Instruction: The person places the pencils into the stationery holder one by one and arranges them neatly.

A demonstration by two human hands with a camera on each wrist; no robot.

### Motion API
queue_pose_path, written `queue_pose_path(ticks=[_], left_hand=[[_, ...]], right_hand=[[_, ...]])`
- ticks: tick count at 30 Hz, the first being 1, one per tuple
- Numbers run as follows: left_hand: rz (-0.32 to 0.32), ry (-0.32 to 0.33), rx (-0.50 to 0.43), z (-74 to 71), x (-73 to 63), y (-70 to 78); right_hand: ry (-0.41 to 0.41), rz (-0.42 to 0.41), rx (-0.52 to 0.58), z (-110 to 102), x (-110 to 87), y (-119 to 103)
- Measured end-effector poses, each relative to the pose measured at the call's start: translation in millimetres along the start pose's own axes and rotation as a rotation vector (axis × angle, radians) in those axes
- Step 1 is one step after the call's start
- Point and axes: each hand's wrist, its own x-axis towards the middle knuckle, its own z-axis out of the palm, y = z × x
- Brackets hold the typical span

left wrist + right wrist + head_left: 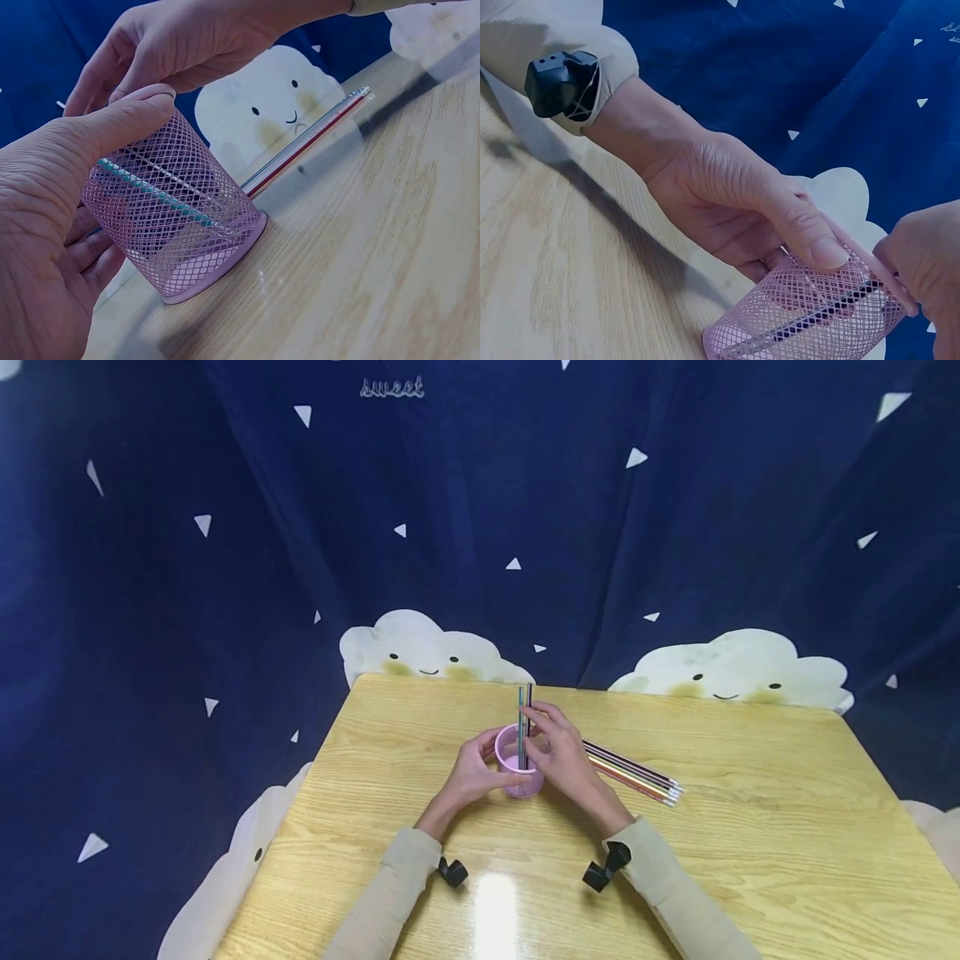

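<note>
A pink mesh pencil cup point(528, 787) stands on the table, its weave showing clearly in the left wrist view. My left hand point(472, 772) grips it from the left, with the thumb point(135, 120) along the near side by the rim. Two pencils are upright inside the cup, one teal point(521, 718) and one dark point(528, 695), their lower ends visible through the mesh near the bottom. Above the rim, my right hand point(564, 762) pinches the pencils between thumb and fingers. In the right wrist view, the right hand point(937, 255) shows only partly, at the edge.
Several striped pencils point(633, 777) lie side by side to the right of the cup, partly behind the right hand. The wooden table point(750, 827) ends at a dark blue curtain point(465, 527) with white clouds. Black wrist cameras point(453, 872) sit at both cuffs.
</note>
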Motion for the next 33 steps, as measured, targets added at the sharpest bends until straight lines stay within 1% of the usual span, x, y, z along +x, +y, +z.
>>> queue_pose_path(ticks=[6,11,19,22,26,29,33], left_hand=[[0.007,0.007,-0.013,0.5,1.1,-0.3],[0.014,0.009,-0.006,0.6,1.4,-1.2],[-0.017,0.011,0.037,-0.2,0.6,1.3],[-0.015,0.010,0.033,-0.4,0.5,2.1],[0.002,0.007,0.014,-0.3,0.5,1.8],[0.010,0.008,0.016,0.0,0.6,1.4],[0.005,0.015,0.015,0.6,0.7,1.0]], right_hand=[[0.023,-0.007,0.001,0.2,1.4,0.9],[0.023,-0.010,-0.009,0.1,1.6,-0.3],[0.004,0.015,-0.017,-0.3,1.1,-2.1],[0.002,0.015,-0.019,0.3,0.6,-1.8],[-0.004,0.005,-0.037,1.3,-0.3,-1.4],[-0.003,-0.001,-0.054,1.9,-0.7,-1.7],[0.003,0.004,-0.087,2.0,-0.9,-2.4]])
